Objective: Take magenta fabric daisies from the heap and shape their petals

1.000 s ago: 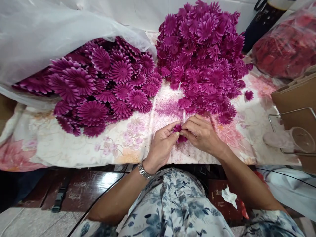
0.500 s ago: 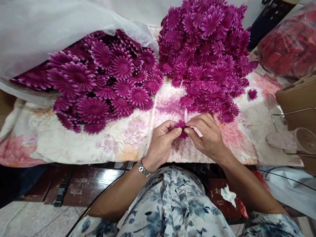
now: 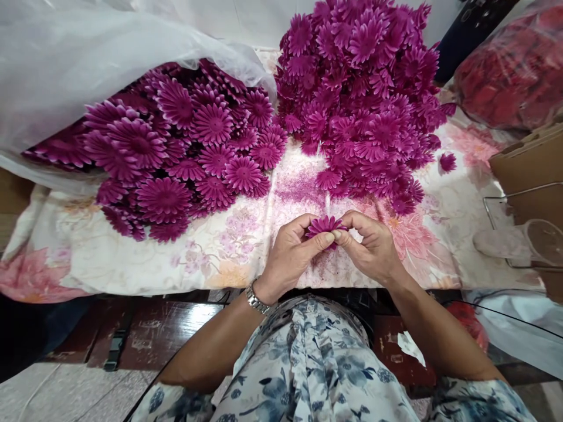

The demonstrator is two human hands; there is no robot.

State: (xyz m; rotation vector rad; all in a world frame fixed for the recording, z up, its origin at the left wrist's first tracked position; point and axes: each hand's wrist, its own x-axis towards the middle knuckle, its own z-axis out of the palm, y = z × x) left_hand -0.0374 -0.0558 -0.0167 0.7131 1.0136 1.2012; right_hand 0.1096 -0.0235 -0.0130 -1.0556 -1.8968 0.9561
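Observation:
Between my two hands is a purple artificial flower head (image 3: 325, 226), its petals fanned upward and its lower part covered by my thumbs. My left hand (image 3: 295, 246) pinches its left side, thumb in front. On the other side my right hand (image 3: 368, 245) grips it between thumb and fingers, the two thumb tips almost meeting. Both hands are just above the near edge of the flowered tablecloth (image 3: 185, 275). Beyond them rises a tall heap of purple flower heads (image 3: 360, 105). Larger purple flowers (image 3: 165, 199) spill from a white plastic bag (image 3: 65, 70) at the left.
Purple specks (image 3: 301, 189) dust the cloth ahead of my hands. A single flower head (image 3: 447, 162) lies right of the heap. Farther right are a bag of red petals (image 3: 512, 85), a cardboard box (image 3: 530, 164), a wire frame (image 3: 492, 214) and a clear plastic cup (image 3: 545, 241).
The flower between my hands has tilted and its petals now spread wider. My right hand has shifted its grip, its thumb now close against my left thumb. The view has moved slightly.

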